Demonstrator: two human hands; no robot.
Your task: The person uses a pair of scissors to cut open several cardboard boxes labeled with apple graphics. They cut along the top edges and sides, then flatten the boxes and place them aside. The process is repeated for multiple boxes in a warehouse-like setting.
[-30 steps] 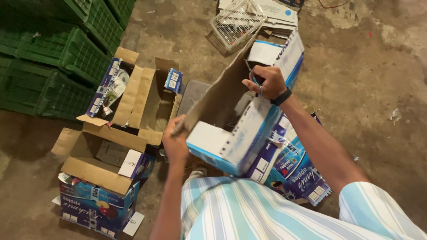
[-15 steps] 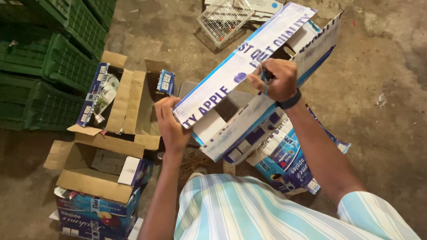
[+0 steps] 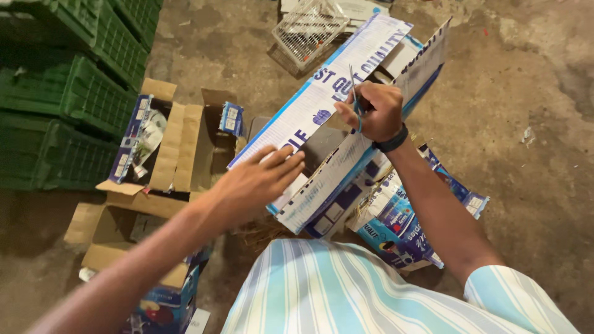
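Observation:
A long blue-and-white cardboard box (image 3: 322,99) lies tilted in front of me with its top flaps opened. My right hand (image 3: 377,114), with a dark band on the wrist, is closed around a small blue-handled cutter (image 3: 355,93) at the box's middle seam. My left hand (image 3: 260,179) rests flat on the near end of the box, fingers spread, gripping nothing. My striped shirt fills the bottom of the view.
Green plastic crates (image 3: 68,105) are stacked at the left. Beside them stand open brown cartons (image 3: 179,148), with another printed carton (image 3: 161,303) lower left. Flattened blue printed cardboard (image 3: 402,222) lies under my right arm. A wire basket (image 3: 309,25) sits on the rough concrete floor behind the box.
The box has been turned so its long white flap faces up. My left hand let go of the box's end and now lies flat on it. My right hand stayed at the seam.

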